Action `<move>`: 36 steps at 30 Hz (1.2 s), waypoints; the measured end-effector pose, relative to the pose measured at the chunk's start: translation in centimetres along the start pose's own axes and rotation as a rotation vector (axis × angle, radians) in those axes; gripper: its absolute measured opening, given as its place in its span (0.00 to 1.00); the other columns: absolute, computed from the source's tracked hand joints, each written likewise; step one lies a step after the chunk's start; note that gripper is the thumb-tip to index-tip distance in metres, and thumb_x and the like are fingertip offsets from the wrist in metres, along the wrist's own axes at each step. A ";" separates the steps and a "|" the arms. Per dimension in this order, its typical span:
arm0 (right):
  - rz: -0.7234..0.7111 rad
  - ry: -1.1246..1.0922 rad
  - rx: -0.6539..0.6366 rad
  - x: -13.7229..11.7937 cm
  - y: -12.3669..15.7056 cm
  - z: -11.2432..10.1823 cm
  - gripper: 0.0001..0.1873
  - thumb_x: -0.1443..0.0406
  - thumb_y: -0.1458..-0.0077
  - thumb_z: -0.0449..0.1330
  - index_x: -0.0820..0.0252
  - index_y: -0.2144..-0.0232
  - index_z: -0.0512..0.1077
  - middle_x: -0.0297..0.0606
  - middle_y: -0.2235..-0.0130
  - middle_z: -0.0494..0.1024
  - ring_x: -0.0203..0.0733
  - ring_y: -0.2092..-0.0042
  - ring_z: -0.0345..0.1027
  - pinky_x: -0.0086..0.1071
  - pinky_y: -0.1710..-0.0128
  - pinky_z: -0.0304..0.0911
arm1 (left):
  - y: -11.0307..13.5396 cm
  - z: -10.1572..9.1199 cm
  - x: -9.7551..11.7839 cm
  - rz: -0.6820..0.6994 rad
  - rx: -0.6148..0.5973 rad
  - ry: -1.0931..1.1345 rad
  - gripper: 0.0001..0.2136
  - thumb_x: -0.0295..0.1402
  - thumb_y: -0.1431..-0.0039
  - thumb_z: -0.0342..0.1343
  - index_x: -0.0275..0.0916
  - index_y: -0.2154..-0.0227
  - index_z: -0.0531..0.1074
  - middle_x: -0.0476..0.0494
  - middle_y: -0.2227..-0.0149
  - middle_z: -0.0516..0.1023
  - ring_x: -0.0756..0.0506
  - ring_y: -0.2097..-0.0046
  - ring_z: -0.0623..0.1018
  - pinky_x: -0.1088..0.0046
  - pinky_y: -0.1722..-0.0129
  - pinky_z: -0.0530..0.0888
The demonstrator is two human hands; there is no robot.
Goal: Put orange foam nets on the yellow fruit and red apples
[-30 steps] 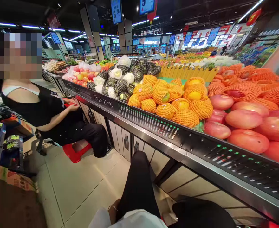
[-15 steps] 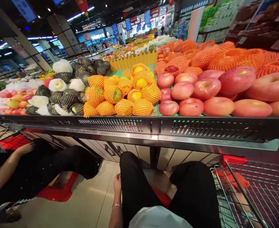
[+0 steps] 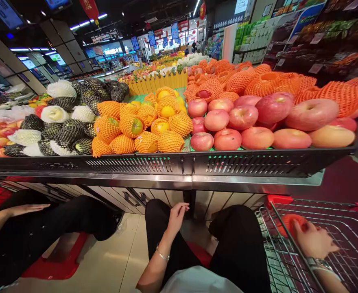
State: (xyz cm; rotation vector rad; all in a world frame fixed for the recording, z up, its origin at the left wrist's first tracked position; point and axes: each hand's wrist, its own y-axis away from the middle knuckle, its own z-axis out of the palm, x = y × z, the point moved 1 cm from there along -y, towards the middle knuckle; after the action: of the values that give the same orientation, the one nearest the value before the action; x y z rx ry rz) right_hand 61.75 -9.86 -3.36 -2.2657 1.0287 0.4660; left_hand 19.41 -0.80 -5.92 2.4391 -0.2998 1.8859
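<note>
From the head camera, you now face the fruit counter squarely; a second ago the view ran along it towards the left.

Your left hand [image 3: 176, 215] has come up from beside your thigh and hovers over your left knee. Its fingers are loosely spread and it holds nothing.

Your right hand [image 3: 312, 241], which lay lower among the wires half a second ago, is now inside the shopping cart [image 3: 325, 203]. Its fingers are curled against the near side of an orange foam-netted piece [image 3: 287, 224] in the cart's front corner. You touch it, but I cannot tell whether the grip is closed. No other item in the cart is clear to see.

The display bin [image 3: 258, 162] sits just beyond your knees:
- Loose pink-red apples [image 3: 228, 138] lie at the front on the right.
- Oranges in orange nets [image 3: 148, 140] are heaped just beside them in the middle.
- Fruit in black and white foam nets [image 3: 66, 132] fills the left.
- More orange-netted fruit [image 3: 267, 83] is piled behind the apples.
- A low yellow fence [image 3: 154, 84] closes the far side.

To your left, another person's hand [image 3: 26, 209] rests flat on their own thigh, and a red stool [image 3: 57, 262] shows beneath them.
</note>
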 end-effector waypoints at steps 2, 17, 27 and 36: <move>0.164 0.047 0.156 1.5 -2.2 0.2 0.29 0.55 0.66 0.68 0.57 0.94 0.53 0.23 0.83 0.44 0.24 0.76 0.29 0.47 0.74 0.50 | 0.1 2.0 2.1 0.056 -0.169 0.012 0.15 0.42 0.38 0.50 0.38 0.63 0.78 0.43 0.68 0.79 0.46 0.64 0.78 0.71 0.60 0.73; -0.189 -1.000 -0.831 -16.8 6.7 -5.5 0.19 0.49 0.51 0.61 0.59 0.76 0.68 0.32 0.79 0.68 0.34 0.77 0.63 0.25 0.78 0.61 | 0.6 4.8 11.8 0.162 -0.123 0.297 0.21 0.50 0.44 0.56 0.37 0.59 0.71 0.41 0.61 0.73 0.42 0.57 0.72 0.66 0.55 0.69; -0.038 -1.139 -1.299 -15.1 8.9 -3.1 0.18 0.52 0.51 0.59 0.58 0.65 0.77 0.44 0.61 0.80 0.48 0.60 0.75 0.40 0.57 0.71 | 1.5 4.1 11.2 0.175 0.259 0.244 0.11 0.42 0.41 0.54 0.38 0.68 0.69 0.46 0.69 0.69 0.47 0.65 0.70 0.73 0.62 0.67; -0.443 -0.860 -1.173 -14.0 9.8 -0.9 0.29 0.43 0.48 0.56 0.57 0.57 0.78 0.48 0.54 0.78 0.53 0.52 0.72 0.49 0.47 0.66 | 2.1 4.0 10.4 0.095 0.029 0.255 0.14 0.45 0.40 0.52 0.37 0.68 0.71 0.45 0.69 0.71 0.47 0.65 0.71 0.72 0.63 0.68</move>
State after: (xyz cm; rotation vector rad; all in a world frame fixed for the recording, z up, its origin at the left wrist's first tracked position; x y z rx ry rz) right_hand 45.33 -7.73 1.09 -2.5560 -0.3273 1.9657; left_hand 25.31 -4.78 2.91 2.2024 -0.3838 2.2253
